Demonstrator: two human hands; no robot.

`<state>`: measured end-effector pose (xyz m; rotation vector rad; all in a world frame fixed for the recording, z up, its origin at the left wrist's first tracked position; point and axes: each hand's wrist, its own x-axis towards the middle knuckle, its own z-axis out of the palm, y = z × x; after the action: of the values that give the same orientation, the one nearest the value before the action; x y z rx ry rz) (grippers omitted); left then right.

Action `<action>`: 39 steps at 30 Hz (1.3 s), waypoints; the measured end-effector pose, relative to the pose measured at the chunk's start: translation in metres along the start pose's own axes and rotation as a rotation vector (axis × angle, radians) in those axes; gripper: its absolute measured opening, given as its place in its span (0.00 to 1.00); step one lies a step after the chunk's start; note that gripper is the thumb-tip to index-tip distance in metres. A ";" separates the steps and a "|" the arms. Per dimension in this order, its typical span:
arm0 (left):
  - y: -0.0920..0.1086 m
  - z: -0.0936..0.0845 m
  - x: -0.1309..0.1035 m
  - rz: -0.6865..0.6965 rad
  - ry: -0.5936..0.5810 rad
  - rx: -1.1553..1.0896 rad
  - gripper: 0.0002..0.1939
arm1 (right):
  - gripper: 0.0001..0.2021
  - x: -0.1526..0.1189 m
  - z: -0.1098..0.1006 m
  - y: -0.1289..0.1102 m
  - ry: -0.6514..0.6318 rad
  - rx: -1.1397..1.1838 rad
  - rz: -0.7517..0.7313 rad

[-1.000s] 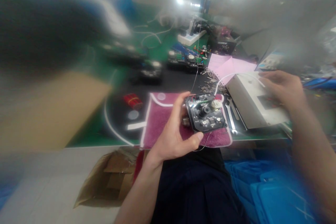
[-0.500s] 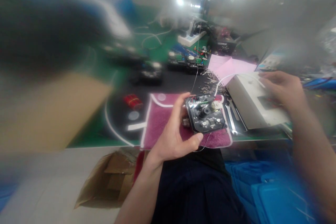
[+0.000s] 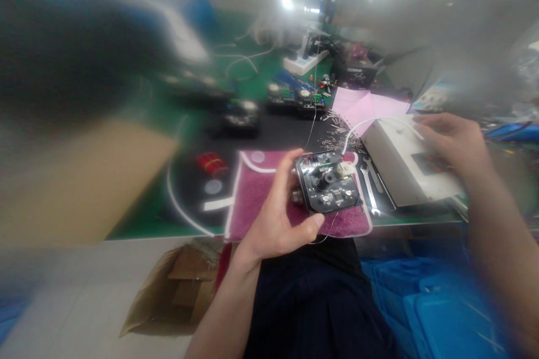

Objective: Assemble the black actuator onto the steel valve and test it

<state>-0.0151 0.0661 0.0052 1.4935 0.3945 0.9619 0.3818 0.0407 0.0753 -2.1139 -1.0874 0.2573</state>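
My left hand point(image 3: 280, 216) grips a black square device point(image 3: 328, 182) by its left side and lower edge, above a purple cloth point(image 3: 255, 196). The device has a round lens, small circuit parts and a white connector on its face. A white cable point(image 3: 357, 126) arcs from its top toward a beige box point(image 3: 400, 162) at the right. On the far top edge of that box rests my right hand point(image 3: 450, 137), its fingers bent by the cable; whether they pinch anything is hidden. A thin wire passes behind the device.
Wrenches point(image 3: 370, 190) lie between cloth and box. Scattered screws point(image 3: 332, 134) and pink paper point(image 3: 356, 104) lie behind. Several circuit assemblies and a power strip point(image 3: 305, 61) are farther back. A red bundle point(image 3: 213, 164) is left; cardboard point(image 3: 138, 174) and blue bins point(image 3: 446, 314) are nearer.
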 end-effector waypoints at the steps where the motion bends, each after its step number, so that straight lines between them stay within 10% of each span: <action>1: 0.000 0.000 0.000 -0.002 -0.001 0.000 0.54 | 0.21 0.000 0.000 0.000 -0.002 -0.002 -0.005; 39: 0.000 0.001 0.001 0.001 0.012 0.013 0.54 | 0.20 -0.006 0.000 -0.006 -0.008 0.013 0.016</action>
<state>-0.0143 0.0659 0.0055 1.4999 0.4092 0.9712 0.3744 0.0387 0.0787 -2.1126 -1.0712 0.2796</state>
